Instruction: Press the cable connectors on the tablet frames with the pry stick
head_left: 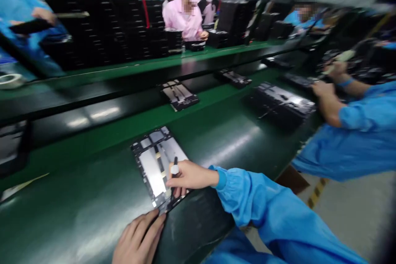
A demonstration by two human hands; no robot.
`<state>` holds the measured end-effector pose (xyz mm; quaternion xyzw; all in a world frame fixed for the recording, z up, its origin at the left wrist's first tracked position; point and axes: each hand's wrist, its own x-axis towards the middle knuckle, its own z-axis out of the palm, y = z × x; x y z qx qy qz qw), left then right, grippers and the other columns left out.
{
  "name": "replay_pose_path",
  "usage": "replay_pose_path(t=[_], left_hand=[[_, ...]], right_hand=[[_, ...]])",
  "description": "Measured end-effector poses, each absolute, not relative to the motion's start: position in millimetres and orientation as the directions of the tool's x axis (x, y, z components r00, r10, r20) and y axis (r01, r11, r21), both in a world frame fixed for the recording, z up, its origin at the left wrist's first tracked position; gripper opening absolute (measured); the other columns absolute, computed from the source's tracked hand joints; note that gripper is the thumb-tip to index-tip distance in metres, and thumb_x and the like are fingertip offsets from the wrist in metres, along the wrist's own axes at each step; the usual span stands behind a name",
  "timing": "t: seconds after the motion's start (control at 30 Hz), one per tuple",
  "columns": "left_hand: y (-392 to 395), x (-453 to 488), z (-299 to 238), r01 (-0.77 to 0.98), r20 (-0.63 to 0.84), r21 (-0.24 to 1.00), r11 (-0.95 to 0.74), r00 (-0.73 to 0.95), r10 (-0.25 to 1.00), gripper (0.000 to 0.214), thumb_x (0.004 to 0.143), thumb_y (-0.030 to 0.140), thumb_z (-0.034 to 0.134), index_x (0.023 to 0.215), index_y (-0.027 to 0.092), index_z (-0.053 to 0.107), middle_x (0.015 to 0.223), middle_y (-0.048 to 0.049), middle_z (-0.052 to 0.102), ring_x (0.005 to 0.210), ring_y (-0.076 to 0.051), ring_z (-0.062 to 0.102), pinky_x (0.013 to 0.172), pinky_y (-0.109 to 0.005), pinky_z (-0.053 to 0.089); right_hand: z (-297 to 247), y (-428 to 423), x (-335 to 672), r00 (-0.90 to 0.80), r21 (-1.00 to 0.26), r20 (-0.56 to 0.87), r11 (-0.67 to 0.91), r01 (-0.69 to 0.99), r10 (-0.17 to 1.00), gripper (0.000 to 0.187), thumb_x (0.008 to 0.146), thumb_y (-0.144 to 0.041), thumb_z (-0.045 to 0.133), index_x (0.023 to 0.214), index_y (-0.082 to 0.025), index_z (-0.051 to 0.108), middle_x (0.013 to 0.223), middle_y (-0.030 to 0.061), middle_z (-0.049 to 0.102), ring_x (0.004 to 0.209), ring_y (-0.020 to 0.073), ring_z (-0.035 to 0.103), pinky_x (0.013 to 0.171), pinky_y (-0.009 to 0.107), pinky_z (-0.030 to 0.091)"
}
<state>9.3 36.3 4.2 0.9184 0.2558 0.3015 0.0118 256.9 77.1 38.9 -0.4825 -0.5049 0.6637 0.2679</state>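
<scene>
An opened tablet (151, 171), its silver battery panels and dark ribbon strips exposed, lies flat on the green bench before me. My right hand (192, 175) is over its right side, fingers closed round a slim black pen-like tool (175, 166) with a white band. The tool's lower end is hidden by the fingers. At the tablet's near edge rests my left hand (140, 237), its fingers stretched out and the fingertips touching the edge by the corner.
Other opened tablets (179, 94) lie along the far strip, with a stack of tablets (283, 103) at right. Beside it, a co-worker's hands (328, 90) handle a tool. Stacked black trays (108, 29) stand behind, near a person in pink (182, 16). A tape roll (11, 81) sits left.
</scene>
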Motion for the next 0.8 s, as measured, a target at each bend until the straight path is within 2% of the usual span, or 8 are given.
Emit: replay_pose_path(t=[0.1,0.3,0.53,0.8], left_hand=[[25.1,11.2,10.1,0.514,0.496,0.240,-0.823,0.664,0.559,0.028,0.103,0.020,0.041,0.111,0.020,0.067,0.108,-0.0047,0.070,0.093,-0.017,0.063,0.081,-0.028,0.048],[18.6,10.8,6.3,0.533,0.460,0.308,-0.788,0.642,0.614,0.020,0.100,0.017,0.049,0.110,0.019,0.066,0.108,-0.0046,0.070,0.095,-0.018,0.059,0.081,-0.030,0.046],[17.2,11.7,9.0,0.540,0.463,0.315,-0.780,0.630,0.623,0.019,0.098,0.017,0.053,0.112,0.018,0.066,0.107,-0.0034,0.070,0.092,-0.017,0.059,0.076,-0.030,0.046],[17.1,11.7,8.8,0.543,0.472,0.306,-0.782,0.627,0.620,0.017,0.098,0.017,0.053,0.109,0.018,0.066,0.107,-0.0034,0.071,0.091,-0.017,0.059,0.076,-0.030,0.046]], right_hand=[[37.7,73.4,253.9,-0.405,-0.936,-0.352,-0.326,0.135,0.844,0.022,0.084,-0.033,0.069,0.078,-0.017,0.056,0.056,-0.0046,0.063,0.053,0.0133,0.069,0.047,0.019,0.053],[41.0,69.1,252.0,-0.408,-0.927,-0.372,-0.311,0.210,0.834,0.017,0.084,-0.033,0.064,0.079,-0.021,0.053,0.060,-0.0024,0.067,0.058,0.0181,0.071,0.054,0.027,0.057],[46.2,68.4,244.3,-0.430,-0.922,-0.377,-0.289,0.258,0.820,0.015,0.086,-0.033,0.061,0.079,-0.021,0.053,0.059,-0.0005,0.067,0.059,0.0190,0.071,0.057,0.030,0.059],[45.4,65.3,241.2,-0.399,-0.925,-0.371,-0.295,0.239,0.839,0.017,0.083,-0.033,0.063,0.079,-0.022,0.051,0.059,-0.0029,0.064,0.061,0.0197,0.072,0.056,0.029,0.059]])
